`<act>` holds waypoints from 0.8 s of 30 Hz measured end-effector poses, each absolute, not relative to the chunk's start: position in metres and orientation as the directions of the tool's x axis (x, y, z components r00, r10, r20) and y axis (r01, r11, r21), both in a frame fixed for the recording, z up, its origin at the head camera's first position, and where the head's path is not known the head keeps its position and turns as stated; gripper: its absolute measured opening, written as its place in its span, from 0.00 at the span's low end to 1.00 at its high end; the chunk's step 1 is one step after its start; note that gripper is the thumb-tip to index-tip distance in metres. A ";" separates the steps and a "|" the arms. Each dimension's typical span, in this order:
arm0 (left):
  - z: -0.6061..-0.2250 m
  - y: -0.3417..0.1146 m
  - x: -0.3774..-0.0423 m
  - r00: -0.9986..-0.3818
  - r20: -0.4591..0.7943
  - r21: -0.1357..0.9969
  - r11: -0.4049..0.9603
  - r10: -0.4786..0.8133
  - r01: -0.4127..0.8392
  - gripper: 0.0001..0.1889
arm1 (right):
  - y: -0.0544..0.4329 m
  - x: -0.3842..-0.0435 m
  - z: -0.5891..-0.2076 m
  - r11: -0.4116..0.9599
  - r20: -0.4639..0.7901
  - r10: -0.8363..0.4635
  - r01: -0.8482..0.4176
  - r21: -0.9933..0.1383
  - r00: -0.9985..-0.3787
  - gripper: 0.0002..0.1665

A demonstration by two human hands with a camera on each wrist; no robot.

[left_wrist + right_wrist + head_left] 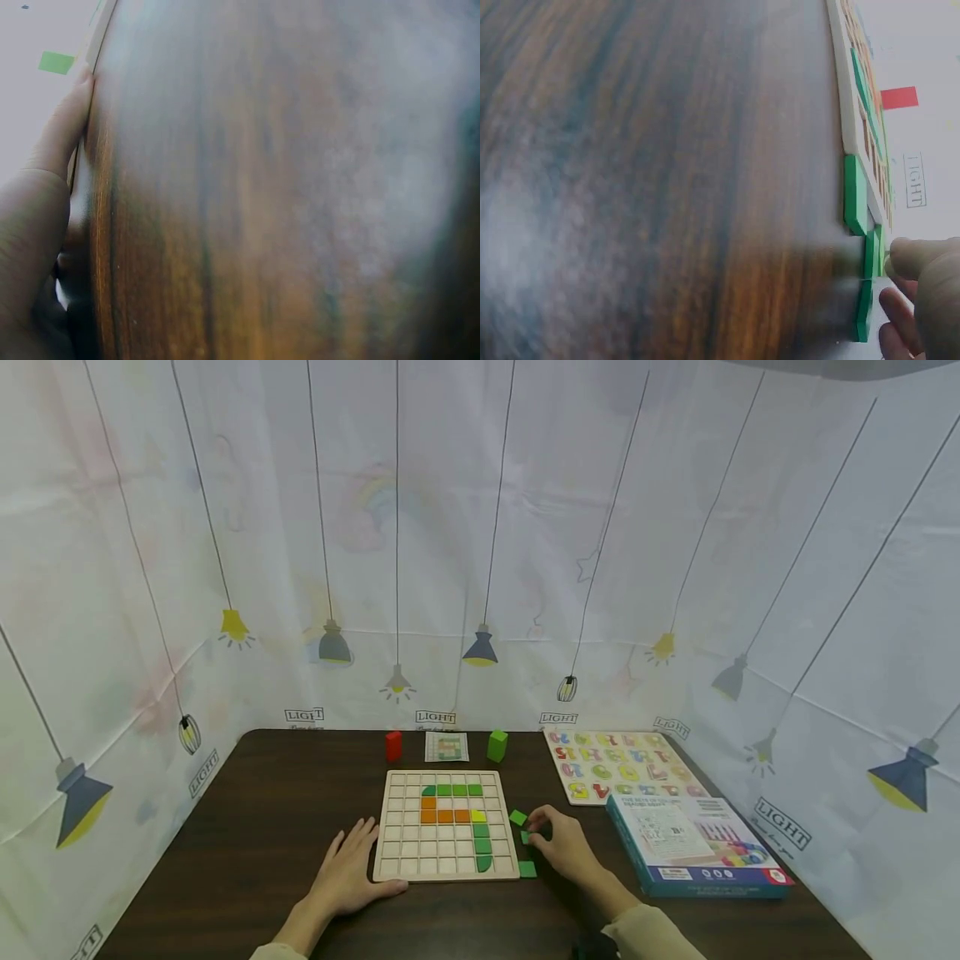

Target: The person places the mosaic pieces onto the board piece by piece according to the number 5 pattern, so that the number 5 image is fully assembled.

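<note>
A light wooden grid board [405, 867] lies on the dark table, with green, orange and yellow tiles [446, 817] in some of its squares. My left hand [347, 868] is spread flat at its lower left, thumb along the front edge; the left wrist view shows that thumb [64, 127] against the board's side. Beside the right edge lie a light green tile [518, 817], a green tile [525, 837] and another green tile [527, 869]. The fingertips of my right hand [562, 847] bend down at the middle tile; whether they pinch it is hidden.
Behind the board stand a red block [393, 746], a small picture card [446, 747] and a green block [497, 746]. At the right lie a number board [622, 764] and a blue game box [697, 847]. A printed curtain [465, 568] hangs around the table's sides.
</note>
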State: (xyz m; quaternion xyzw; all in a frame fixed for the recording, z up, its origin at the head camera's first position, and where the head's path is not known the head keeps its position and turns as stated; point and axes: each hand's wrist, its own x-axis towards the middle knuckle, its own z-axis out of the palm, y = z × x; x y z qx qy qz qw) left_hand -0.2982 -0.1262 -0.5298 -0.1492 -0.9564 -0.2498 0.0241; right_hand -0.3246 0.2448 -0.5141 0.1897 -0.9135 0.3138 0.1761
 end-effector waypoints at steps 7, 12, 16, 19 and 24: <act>-0.530 -0.126 -0.299 -0.956 0.114 0.471 0.832 0.270 0.292 0.58 | 0.247 -0.324 -0.511 0.727 0.380 -0.265 -0.443 -0.525 -0.886 0.17; -0.530 -0.125 -0.298 -0.957 0.108 0.480 0.828 0.271 0.289 0.58 | 0.247 -0.327 -0.513 0.742 0.376 -0.272 -0.441 -0.505 -0.886 0.17; -0.531 -0.125 -0.298 -0.957 0.109 0.480 0.829 0.268 0.287 0.59 | 0.247 -0.329 -0.511 0.748 0.356 -0.269 -0.427 -0.508 -0.895 0.16; -0.532 -0.125 -0.299 -0.956 0.117 0.473 0.831 0.269 0.292 0.59 | 0.247 -0.330 -0.507 0.751 0.349 -0.266 -0.420 -0.509 -0.898 0.16; -0.533 -0.126 -0.299 -0.955 0.124 0.472 0.830 0.270 0.296 0.59 | 0.240 -0.330 -0.501 0.736 0.389 -0.263 -0.444 -0.510 -0.883 0.17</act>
